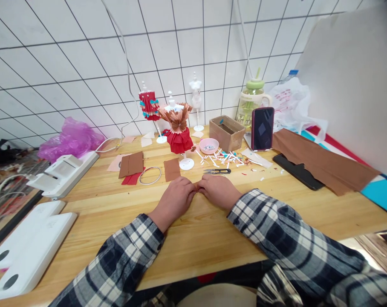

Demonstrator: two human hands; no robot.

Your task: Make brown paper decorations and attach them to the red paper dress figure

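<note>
My left hand (173, 199) and my right hand (218, 190) rest together on the wooden table (193, 238), fingers curled inward and pinching a small brown paper piece (197, 186) between them. Most of the piece is hidden by the fingers. Small black scissors (217, 171) lie just beyond my right hand. A mannequin in a red and brown paper dress (179, 128) stands behind the hands, with a brown paper rectangle (171, 169) and a wire ring (150, 175) in front of it.
Two more mini mannequins (149, 104) stand at the back. A pink dish (209, 146), cardboard box (226, 132), paper scraps (223, 158), upright phone (262, 128) and large brown sheet (321, 162) lie right. White devices (27, 247) and a pink bag (70, 138) sit left.
</note>
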